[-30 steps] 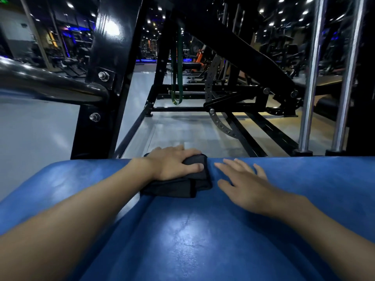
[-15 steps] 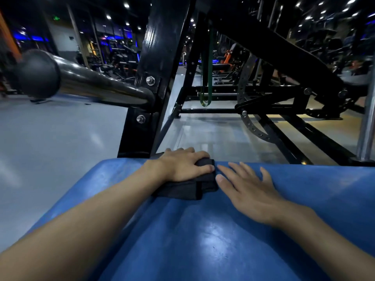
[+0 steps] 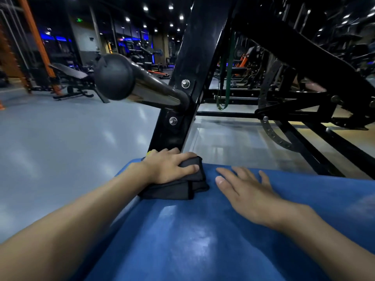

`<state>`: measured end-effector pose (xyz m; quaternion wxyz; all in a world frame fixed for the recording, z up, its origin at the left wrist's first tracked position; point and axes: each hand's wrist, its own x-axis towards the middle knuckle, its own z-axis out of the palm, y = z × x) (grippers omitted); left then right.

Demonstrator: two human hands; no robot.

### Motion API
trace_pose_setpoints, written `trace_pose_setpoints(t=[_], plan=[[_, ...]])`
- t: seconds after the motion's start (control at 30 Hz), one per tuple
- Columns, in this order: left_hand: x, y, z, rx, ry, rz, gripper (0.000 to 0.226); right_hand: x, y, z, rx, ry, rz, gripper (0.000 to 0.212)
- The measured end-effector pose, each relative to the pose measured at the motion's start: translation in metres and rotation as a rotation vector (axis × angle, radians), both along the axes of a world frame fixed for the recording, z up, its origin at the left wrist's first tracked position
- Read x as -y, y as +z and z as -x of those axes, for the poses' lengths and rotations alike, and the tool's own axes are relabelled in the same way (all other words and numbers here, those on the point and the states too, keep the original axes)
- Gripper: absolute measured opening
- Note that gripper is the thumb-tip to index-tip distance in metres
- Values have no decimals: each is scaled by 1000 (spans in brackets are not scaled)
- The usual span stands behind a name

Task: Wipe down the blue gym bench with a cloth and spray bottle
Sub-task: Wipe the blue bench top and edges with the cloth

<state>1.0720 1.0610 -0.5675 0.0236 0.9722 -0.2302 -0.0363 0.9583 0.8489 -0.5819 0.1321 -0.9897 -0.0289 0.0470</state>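
The blue gym bench (image 3: 203, 236) fills the lower half of the head view, its padded top shiny in places. A folded dark grey cloth (image 3: 178, 187) lies at the bench's far left corner. My left hand (image 3: 170, 167) presses down on the cloth, fingers curled over its top edge. My right hand (image 3: 247, 191) rests flat on the blue pad just to the right of the cloth, fingers spread, holding nothing. No spray bottle is in view.
A black steel upright (image 3: 182, 110) rises right behind the bench corner, with a chrome bar and black end cap (image 3: 115, 78) sticking out to the left. More black frame members (image 3: 304, 118) stand behind on the right. Grey floor (image 3: 60, 142) lies to the left.
The view has swung left, so the upright and chrome bar sit more central. My left hand and the cloth have slid toward the bench's left corner; my right hand followed, staying flat.
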Motion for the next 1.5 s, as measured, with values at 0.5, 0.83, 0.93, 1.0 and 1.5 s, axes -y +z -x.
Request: trace_pose_setpoints(t=[0.5,0.83,0.93,1.0,1.5], plan=[[-23,-1,-7,-3,109,52,68,-39,4,-5,-79,-20,138,61],[-76,-11,-26,-53,372,283,80,-83,-3,-13,-31,70,170,61],[-76,-15,-25,-27,439,270,74,-84,-5,-12,-25,66,185,62],[-73,-14,-27,-24,457,262,73,-85,-5,-12,-23,67,197,64],[-82,-14,-3,-50,524,256,81,-85,-8,-13,6,76,215,68]])
